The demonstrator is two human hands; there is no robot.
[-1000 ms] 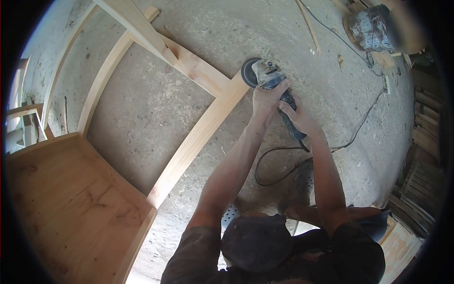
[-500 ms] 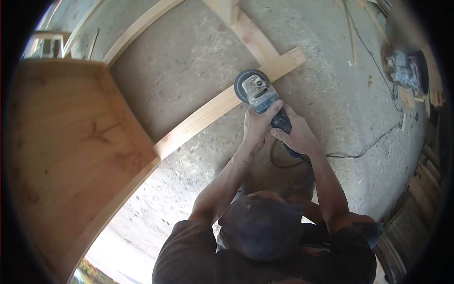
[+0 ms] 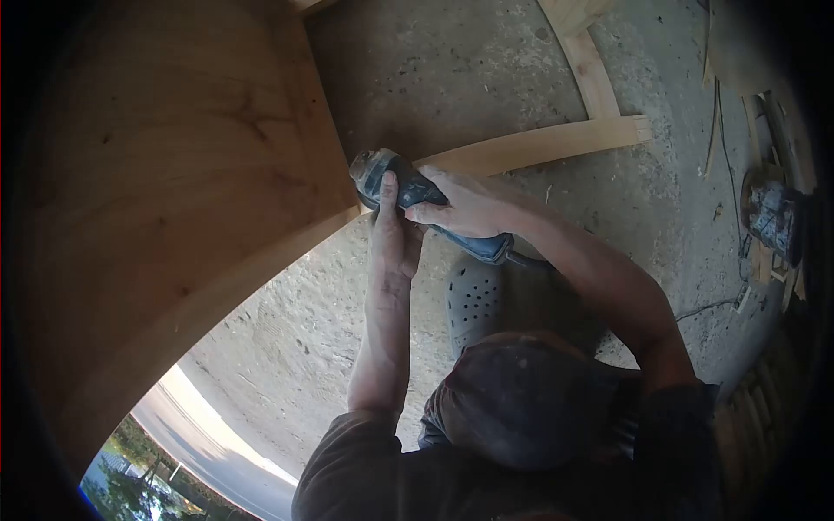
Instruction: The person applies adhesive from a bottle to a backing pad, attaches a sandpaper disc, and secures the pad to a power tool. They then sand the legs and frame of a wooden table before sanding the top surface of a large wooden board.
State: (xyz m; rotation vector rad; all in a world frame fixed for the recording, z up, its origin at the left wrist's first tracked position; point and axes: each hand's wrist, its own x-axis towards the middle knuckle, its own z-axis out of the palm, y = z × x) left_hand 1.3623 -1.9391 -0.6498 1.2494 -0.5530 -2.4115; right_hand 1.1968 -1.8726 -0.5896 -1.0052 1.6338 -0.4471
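Note:
Both hands are closed around a dusty angle grinder [image 3: 415, 185]. My left hand [image 3: 395, 233] grips it close to its head, thumb laid over the top. My right hand [image 3: 469, 205] wraps the body farther back, and the rear end with its cord shows beyond the palm. The grinder's head overlaps the near end of a pale wooden rail [image 3: 539, 148], right by the corner of a large wooden panel [image 3: 200, 191]. From this angle the disc is mostly hidden beneath the tool.
A second wooden piece [image 3: 592, 78] joins the rail near its far end. Below the hands is a grey clog [image 3: 474, 300] on the rough concrete floor [image 3: 304, 321]. At the right lie a cord [image 3: 708, 308], a stained container [image 3: 771, 213] and wood scraps.
The grinder has moved left along the rail, from near its far end to the panel's corner, and now points more to the left. Both hands keep their hold; the view has shifted.

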